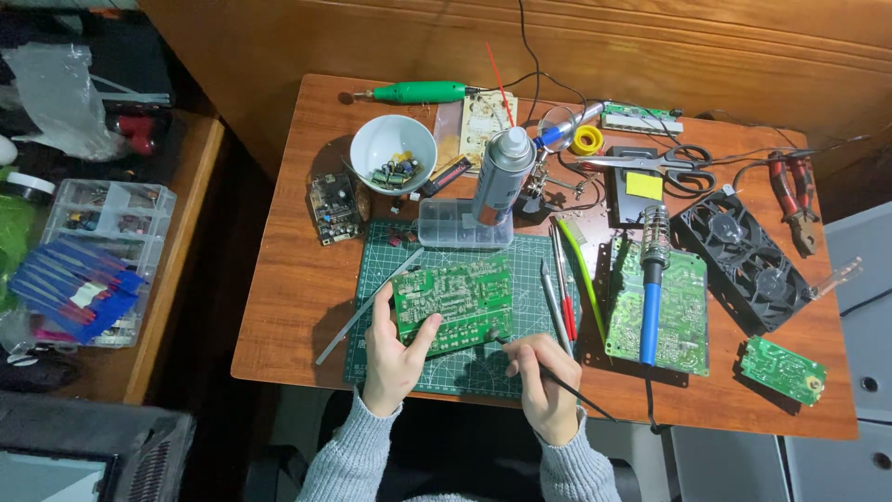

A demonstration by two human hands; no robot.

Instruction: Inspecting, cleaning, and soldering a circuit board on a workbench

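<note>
Right hand with thin probe beside left-held circuit board.

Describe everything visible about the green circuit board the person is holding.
The green circuit board is a flat rectangle, solder side up, speckled with silvery joints and pale traces. It lies tilted slightly on the dark green cutting mat, near the table's front edge. The left hand grips its lower left corner, thumb on top. The right hand holds a thin dark tool whose tip meets the board's lower right edge. Components on its underside are hidden.
</note>
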